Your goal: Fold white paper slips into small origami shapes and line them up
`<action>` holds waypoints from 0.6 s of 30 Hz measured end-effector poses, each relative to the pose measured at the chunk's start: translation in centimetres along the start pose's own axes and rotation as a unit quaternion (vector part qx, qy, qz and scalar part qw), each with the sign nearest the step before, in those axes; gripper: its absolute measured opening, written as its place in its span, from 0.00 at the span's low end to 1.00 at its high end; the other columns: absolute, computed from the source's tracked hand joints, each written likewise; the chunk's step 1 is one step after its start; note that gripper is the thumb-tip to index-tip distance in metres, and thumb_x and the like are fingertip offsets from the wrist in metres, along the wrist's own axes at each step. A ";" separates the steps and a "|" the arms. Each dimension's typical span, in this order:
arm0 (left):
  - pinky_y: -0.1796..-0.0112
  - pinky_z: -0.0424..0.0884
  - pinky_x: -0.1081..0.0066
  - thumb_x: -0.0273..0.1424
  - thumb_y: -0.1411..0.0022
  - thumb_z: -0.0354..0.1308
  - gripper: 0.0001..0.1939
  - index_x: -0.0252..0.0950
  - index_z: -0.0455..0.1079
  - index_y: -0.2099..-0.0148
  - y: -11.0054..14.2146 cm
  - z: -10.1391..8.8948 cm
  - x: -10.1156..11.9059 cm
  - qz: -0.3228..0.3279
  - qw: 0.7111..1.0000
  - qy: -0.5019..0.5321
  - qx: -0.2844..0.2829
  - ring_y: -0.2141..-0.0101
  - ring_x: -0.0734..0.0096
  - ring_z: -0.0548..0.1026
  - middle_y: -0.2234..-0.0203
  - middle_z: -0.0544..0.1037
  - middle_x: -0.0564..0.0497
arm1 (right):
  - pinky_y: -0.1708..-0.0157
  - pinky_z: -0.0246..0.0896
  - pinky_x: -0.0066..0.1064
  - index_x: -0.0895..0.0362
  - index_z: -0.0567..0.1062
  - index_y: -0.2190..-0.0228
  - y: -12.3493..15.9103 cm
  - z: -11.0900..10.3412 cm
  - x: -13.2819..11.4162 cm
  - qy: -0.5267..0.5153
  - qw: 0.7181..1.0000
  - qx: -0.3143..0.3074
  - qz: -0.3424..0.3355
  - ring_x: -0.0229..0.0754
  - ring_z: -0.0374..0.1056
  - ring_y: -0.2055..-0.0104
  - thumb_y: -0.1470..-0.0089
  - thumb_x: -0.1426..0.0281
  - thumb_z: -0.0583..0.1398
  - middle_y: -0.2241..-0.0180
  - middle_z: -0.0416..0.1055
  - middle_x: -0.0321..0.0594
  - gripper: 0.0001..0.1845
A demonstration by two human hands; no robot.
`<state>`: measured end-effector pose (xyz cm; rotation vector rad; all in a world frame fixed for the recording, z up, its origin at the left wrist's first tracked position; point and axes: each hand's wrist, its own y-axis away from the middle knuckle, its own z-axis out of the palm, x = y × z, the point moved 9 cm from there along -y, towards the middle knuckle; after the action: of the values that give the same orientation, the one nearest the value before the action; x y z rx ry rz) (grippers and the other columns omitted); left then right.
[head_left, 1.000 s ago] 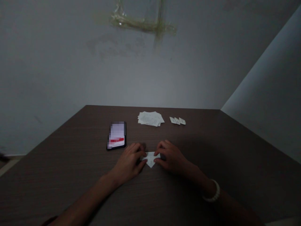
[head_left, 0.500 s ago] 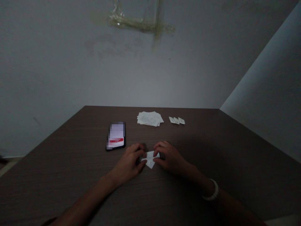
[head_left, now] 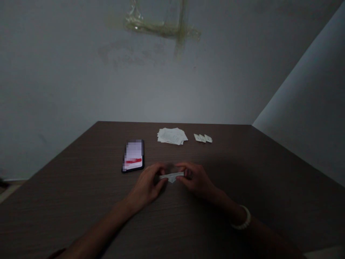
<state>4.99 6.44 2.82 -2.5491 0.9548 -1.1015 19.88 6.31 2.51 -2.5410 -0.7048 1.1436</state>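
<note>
A small folded piece of white paper is held between my two hands, just over the front middle of the table. It shows as a narrow strip with a pointed part below it. My left hand pinches its left end between thumb and fingers. At the right end, my right hand grips it the same way, with a pale beaded bracelet on that wrist. The fingertips partly cover both ends of the paper.
A phone with a lit, blurred screen lies left of my hands. Farther back on the brown table are a loose stack of white papers and several small folded papers. A wall stands behind the table.
The paper has tipped from lying flat, with its broad pointed face showing, to a narrow strip seen nearly edge-on. My fingers have closed in on its ends.
</note>
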 end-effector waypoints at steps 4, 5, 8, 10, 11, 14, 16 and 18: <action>0.61 0.66 0.64 0.26 0.35 0.50 0.07 0.36 0.69 0.61 0.0 -0.1 1.7 0.089 0.993 -0.076 -0.010 0.64 0.65 0.69 0.67 0.73 0.49 | 0.61 0.59 0.32 0.56 0.76 0.68 0.2 0.2 -1.4 0.062 0.994 -0.014 -0.093 0.40 0.66 0.64 0.46 0.75 0.61 0.67 0.74 0.38 0.04; 0.61 0.65 0.64 0.25 0.35 0.49 0.08 0.35 0.70 0.62 0.0 0.0 2.0 0.106 0.989 -0.105 -0.014 0.64 0.64 0.68 0.67 0.73 0.48 | 0.61 0.59 0.32 0.56 0.76 0.67 0.3 0.4 -1.4 0.081 0.991 -0.025 -0.105 0.40 0.66 0.63 0.47 0.76 0.60 0.67 0.74 0.39 0.05; 0.64 0.64 0.65 0.23 0.36 0.49 0.10 0.34 0.71 0.62 0.3 0.6 2.4 0.144 0.970 -0.191 -0.041 0.65 0.63 0.67 0.68 0.73 0.46 | 0.61 0.58 0.32 0.55 0.77 0.64 0.6 1.1 -1.5 0.144 0.979 -0.063 -0.128 0.42 0.63 0.62 0.49 0.79 0.60 0.64 0.74 0.39 0.12; 0.64 0.63 0.64 0.22 0.36 0.49 0.10 0.34 0.72 0.62 0.5 1.3 2.5 0.163 0.956 -0.232 -0.072 0.66 0.62 0.66 0.68 0.73 0.46 | 0.62 0.57 0.32 0.55 0.77 0.63 0.7 1.4 -1.6 0.173 0.971 -0.086 -0.142 0.42 0.62 0.62 0.50 0.81 0.59 0.63 0.73 0.39 0.14; 0.64 0.62 0.64 0.22 0.36 0.50 0.10 0.34 0.72 0.63 0.6 1.6 2.5 0.167 0.952 -0.244 -0.084 0.65 0.62 0.66 0.68 0.73 0.46 | 0.63 0.57 0.32 0.55 0.78 0.63 0.8 1.5 -1.7 0.181 0.968 -0.097 -0.146 0.42 0.62 0.62 0.50 0.81 0.59 0.64 0.73 0.39 0.15; 0.62 0.62 0.63 0.24 0.35 0.50 0.10 0.34 0.72 0.64 0.8 2.1 2.4 0.160 0.948 -0.249 -0.118 0.64 0.62 0.67 0.68 0.73 0.46 | 0.65 0.56 0.31 0.55 0.78 0.63 0.9 1.8 -1.8 0.184 0.961 -0.139 -0.149 0.41 0.61 0.62 0.49 0.79 0.59 0.64 0.72 0.40 0.13; 0.61 0.61 0.63 0.26 0.34 0.50 0.10 0.35 0.73 0.64 0.8 2.2 2.4 0.145 0.951 -0.236 -0.135 0.63 0.62 0.67 0.68 0.74 0.47 | 0.65 0.56 0.32 0.54 0.78 0.62 1.0 1.9 -1.8 0.174 0.961 -0.160 -0.146 0.41 0.61 0.62 0.48 0.75 0.60 0.64 0.71 0.39 0.11; 0.61 0.61 0.62 0.27 0.34 0.50 0.10 0.36 0.73 0.65 0.7 2.2 2.3 0.126 0.955 -0.222 -0.149 0.62 0.61 0.68 0.68 0.74 0.48 | 0.65 0.55 0.32 0.54 0.77 0.62 1.1 1.8 -1.7 0.163 0.962 -0.169 -0.141 0.41 0.61 0.62 0.47 0.71 0.61 0.64 0.70 0.39 0.09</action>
<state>7.38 4.28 2.30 -2.6252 1.3423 -0.3091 17.86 4.58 1.95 -2.6854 -1.2045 0.5293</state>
